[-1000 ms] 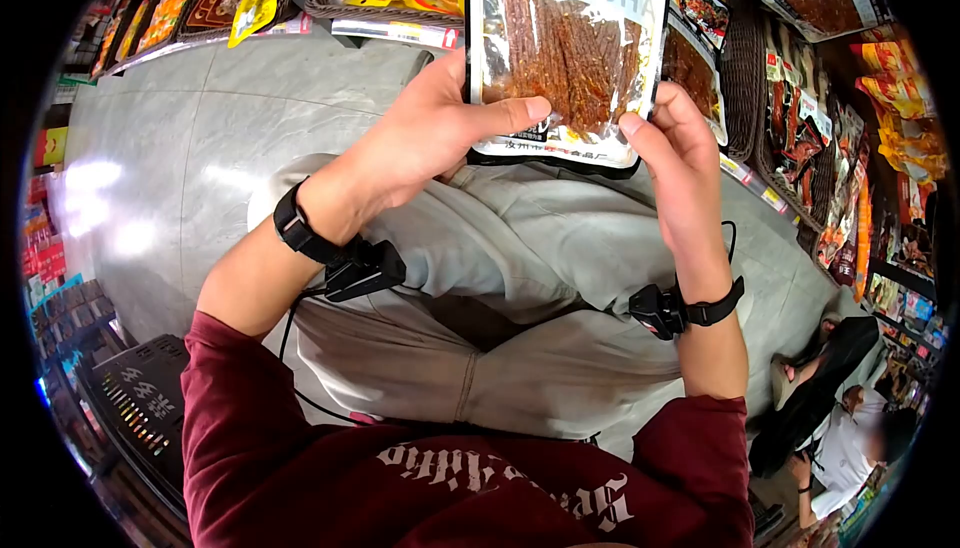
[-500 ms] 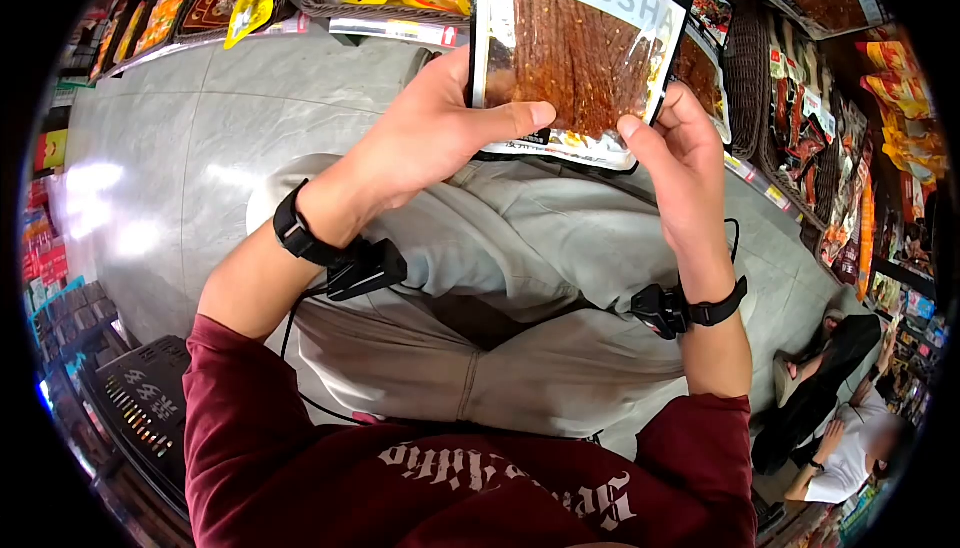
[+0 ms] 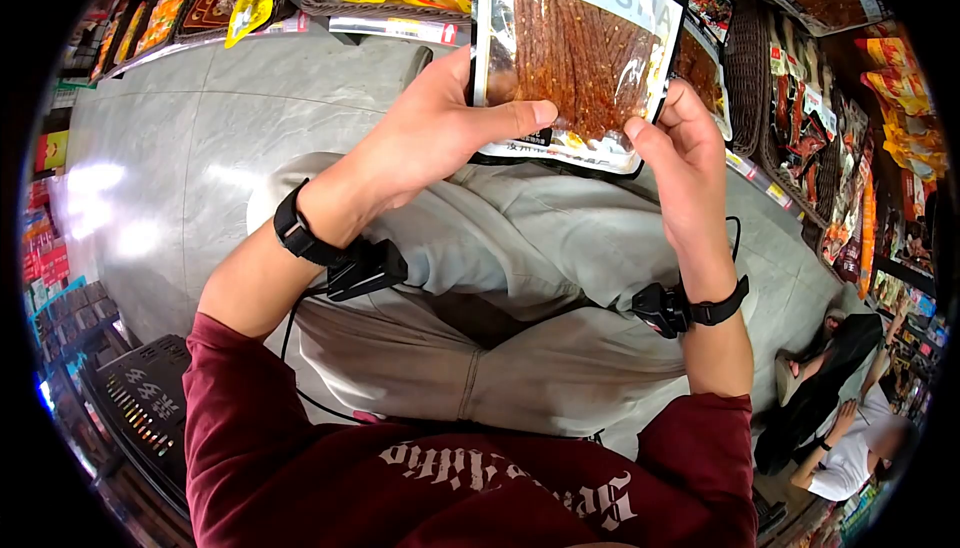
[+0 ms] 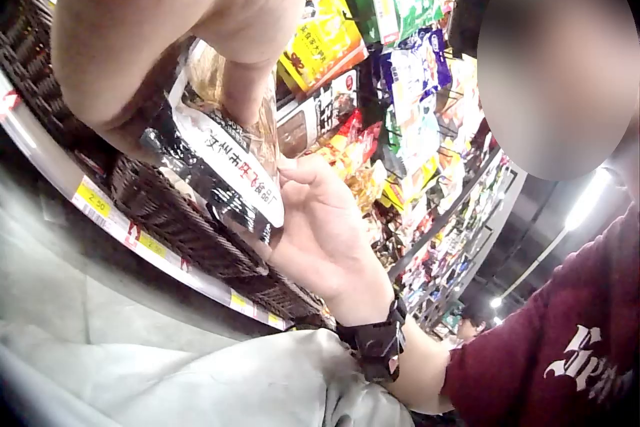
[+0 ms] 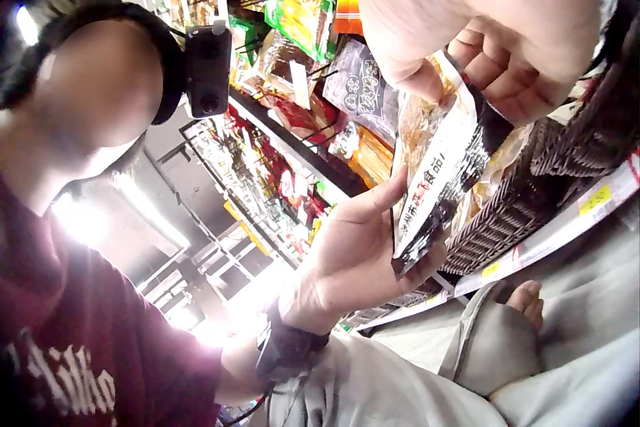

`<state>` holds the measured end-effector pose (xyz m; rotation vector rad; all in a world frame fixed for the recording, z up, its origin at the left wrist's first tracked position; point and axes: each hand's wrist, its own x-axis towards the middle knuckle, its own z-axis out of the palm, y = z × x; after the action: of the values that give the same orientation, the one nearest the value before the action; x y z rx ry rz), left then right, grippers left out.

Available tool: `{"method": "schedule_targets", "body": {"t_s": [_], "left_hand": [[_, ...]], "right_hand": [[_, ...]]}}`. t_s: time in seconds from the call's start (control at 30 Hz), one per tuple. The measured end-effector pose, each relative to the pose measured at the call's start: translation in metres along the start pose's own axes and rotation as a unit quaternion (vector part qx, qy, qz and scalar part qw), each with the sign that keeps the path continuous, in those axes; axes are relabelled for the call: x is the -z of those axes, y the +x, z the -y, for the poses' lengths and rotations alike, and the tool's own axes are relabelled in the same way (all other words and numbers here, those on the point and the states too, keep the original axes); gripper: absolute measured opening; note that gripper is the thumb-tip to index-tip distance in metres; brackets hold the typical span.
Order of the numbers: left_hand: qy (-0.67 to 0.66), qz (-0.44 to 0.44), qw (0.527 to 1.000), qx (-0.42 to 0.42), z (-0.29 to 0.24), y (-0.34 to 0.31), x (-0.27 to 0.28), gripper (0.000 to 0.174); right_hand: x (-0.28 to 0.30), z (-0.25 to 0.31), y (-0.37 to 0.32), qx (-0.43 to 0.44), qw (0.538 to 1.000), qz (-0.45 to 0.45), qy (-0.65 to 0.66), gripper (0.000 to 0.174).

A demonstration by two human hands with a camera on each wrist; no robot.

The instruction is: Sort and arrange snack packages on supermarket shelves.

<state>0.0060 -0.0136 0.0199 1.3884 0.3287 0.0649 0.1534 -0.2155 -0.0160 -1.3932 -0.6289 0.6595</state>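
A black-and-white plastic snack packet [image 3: 578, 48] with a clear window showing reddish-brown strips is held up over the lap, its top edge cut off by the frame. The left hand [image 3: 435, 133] pinches its lower left corner, thumb across the front. The right hand [image 3: 688, 153] pinches the lower right. Both hands' fingers are hidden behind it. The packet partly covers the brown wicker baskets [image 3: 745, 73].
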Motion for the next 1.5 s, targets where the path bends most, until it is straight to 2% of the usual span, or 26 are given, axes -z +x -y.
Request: {"method": "schedule_targets", "body": {"t_s": [0.33,0.43,0.83,0.9,1.0,1.13,1.2,1.33,1.4,1.5], "left_hand": [[-0.002,0.002,1.0,-0.013,0.002,0.002,0.003,0.033],[0.031,0.023,0.999,-0.007,0.003,0.002,0.007,0.037],[0.027,0.024,0.999,0.003,0.009,0.002,0.003,0.033],[0.03,0.022,0.999,-0.019,0.013,0.003,0.002,0.03],[0.043,0.029,0.999,0.004,0.007,0.003,0.003,0.033],[0.052,0.022,0.998,-0.027,0.008,0.002,0.0,0.029],[0.083,0.016,0.996,0.012,-0.002,0.001,-0.001,0.029],[0.089,0.01,0.996,0.016,0.002,0.004,-0.001,0.029],[0.015,0.035,0.997,-0.063,0.014,0.01,0.0,0.033],[0.027,0.041,0.998,-0.04,0.009,0.01,0.004,0.039]], "right_hand": [[0.004,-0.006,0.004,-0.005,1.0,-0.003,-0.004,0.011],[0.002,-0.005,0.005,-0.012,1.0,-0.018,-0.003,0.014],[-0.014,0.008,0.003,0.009,0.999,0.019,0.029,0.036],[-0.015,0.008,0.003,0.024,0.999,0.033,0.023,0.044],[-0.011,0.003,0.003,0.024,0.999,0.044,0.013,0.048],[-0.013,0.004,0.004,0.026,0.999,0.037,0.001,0.048],[-0.013,0.004,0.004,0.026,0.999,0.031,-0.002,0.047],[-0.014,0.005,0.005,0.057,0.998,0.005,-0.019,0.046],[-0.01,0.003,0.007,0.068,0.997,-0.008,-0.026,0.046],[-0.009,0.006,0.008,0.071,0.997,-0.03,-0.011,0.047]]}}
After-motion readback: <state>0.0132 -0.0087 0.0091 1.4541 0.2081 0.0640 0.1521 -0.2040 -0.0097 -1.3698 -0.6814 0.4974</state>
